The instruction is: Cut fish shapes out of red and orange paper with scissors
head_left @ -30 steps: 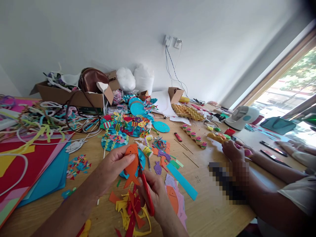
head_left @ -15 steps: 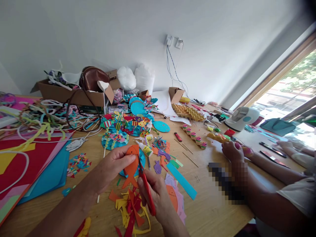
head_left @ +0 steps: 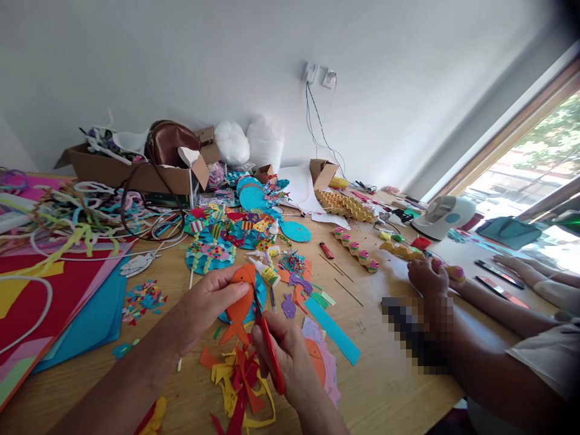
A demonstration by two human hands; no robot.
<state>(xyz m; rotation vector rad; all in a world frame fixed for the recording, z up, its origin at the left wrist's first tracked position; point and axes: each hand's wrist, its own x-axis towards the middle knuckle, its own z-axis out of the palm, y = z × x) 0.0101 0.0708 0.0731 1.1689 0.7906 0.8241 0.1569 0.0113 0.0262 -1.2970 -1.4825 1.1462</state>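
Observation:
An orange paper fish [head_left: 238, 311] with a drawn eye is pinched between the thumb and fingers of my left hand [head_left: 220, 296], head up. My right hand [head_left: 283, 344] is closed round the red handles of a pair of scissors [head_left: 273, 356], whose blades point up along the fish's right edge. Behind the fish, partly hidden, lies a blue paper disc [head_left: 261, 287]. A glue bottle [head_left: 268, 273] lies just beyond the fish. Below my hands is a heap of yellow, red and orange paper scraps [head_left: 238, 386].
Coloured paper sheets [head_left: 97, 320] lie at left, near a cardboard box [head_left: 131, 175]. A purple paper fish [head_left: 289, 306], a blue strip [head_left: 333, 332] and wooden sticks [head_left: 348, 292] lie right of my hands. Another person's hand [head_left: 428, 278] holds a painted egg-carton strip [head_left: 453, 273].
The orange fish's tail has shifted slightly left, while both my hands stay nearly in place. At right, another person's hands on the table have moved slightly.

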